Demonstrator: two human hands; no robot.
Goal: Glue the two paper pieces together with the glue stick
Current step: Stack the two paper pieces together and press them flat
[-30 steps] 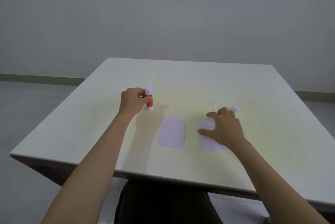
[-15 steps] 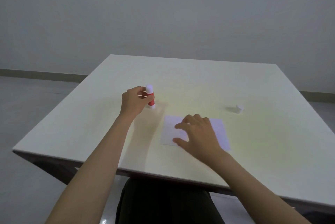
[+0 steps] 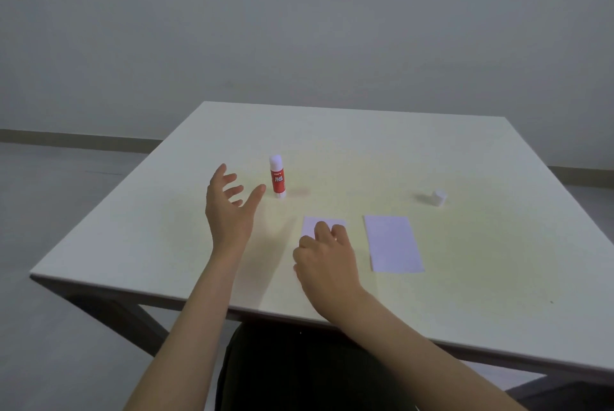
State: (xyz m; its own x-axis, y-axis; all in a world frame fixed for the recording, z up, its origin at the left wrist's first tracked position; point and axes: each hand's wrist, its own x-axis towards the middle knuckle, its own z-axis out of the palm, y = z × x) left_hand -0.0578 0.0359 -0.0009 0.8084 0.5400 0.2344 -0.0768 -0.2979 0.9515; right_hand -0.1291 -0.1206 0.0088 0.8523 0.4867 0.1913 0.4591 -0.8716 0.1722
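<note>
The glue stick (image 3: 277, 178), red with a white top, stands upright on the table (image 3: 365, 151) left of the middle. My left hand (image 3: 229, 208) hovers just left of it with the fingers spread, not touching it. Two pale lilac paper pieces lie side by side near the front edge. My right hand (image 3: 327, 257) covers most of the left paper piece (image 3: 310, 224), fingers curled down onto it and thumb at its left edge. The right paper piece (image 3: 392, 242) lies flat and untouched.
A small white cap (image 3: 438, 198) lies on the table to the far right, beyond the right paper piece. The table's front edge runs just below my right wrist. A grey wall and floor lie behind.
My left hand has let go of the glue stick and opened, leaving it standing. My right hand has moved left from the right paper piece onto the left one.
</note>
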